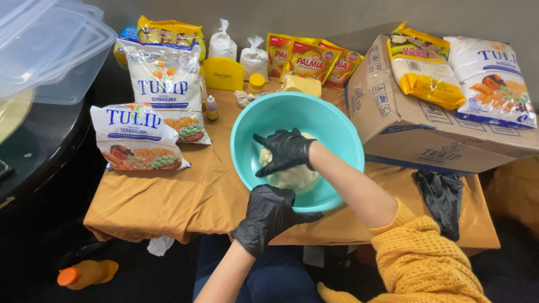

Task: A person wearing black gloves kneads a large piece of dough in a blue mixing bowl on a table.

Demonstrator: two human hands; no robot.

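Two gloved hands, yours. Right hand [285, 151]: fingers spread, pressed flat on the pale dough [289, 175] inside the teal bowl [331, 134]. Left hand [268, 216]: gripping the bowl's near rim, just below the right. Left of both: two flour bags [140, 137], a small dropper bottle [211, 108]. Right: cardboard box [415, 132], spare black gloves [443, 196]. All on the orange-draped surface [168, 196].
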